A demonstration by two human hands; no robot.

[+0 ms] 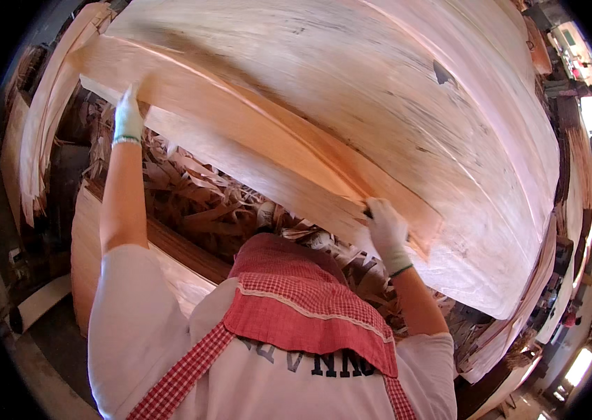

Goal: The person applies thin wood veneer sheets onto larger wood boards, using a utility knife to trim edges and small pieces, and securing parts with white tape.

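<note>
A long strip of wood veneer (pixel 240 115), tan and partly curled, lies slantwise across a wide stack of pale veneer sheets (pixel 408 91). My left hand (pixel 130 115), in a white glove, is at the strip's near edge toward its left end. Its fingers are blurred but seem bent round that edge. Farther right, my gloved right hand (pixel 387 227) is closed against the strip near its right end. A small dark thing shows at the right fingers, too small to name. The strip's left end is smeared by motion.
Torn veneer scraps (pixel 191 185) fill the gap between the stack and me. More veneer sheets (pixel 51 133) stand at the left, and a wooden board (pixel 86 245) rises beside my left arm. Further stacks and bright openings lie along the right.
</note>
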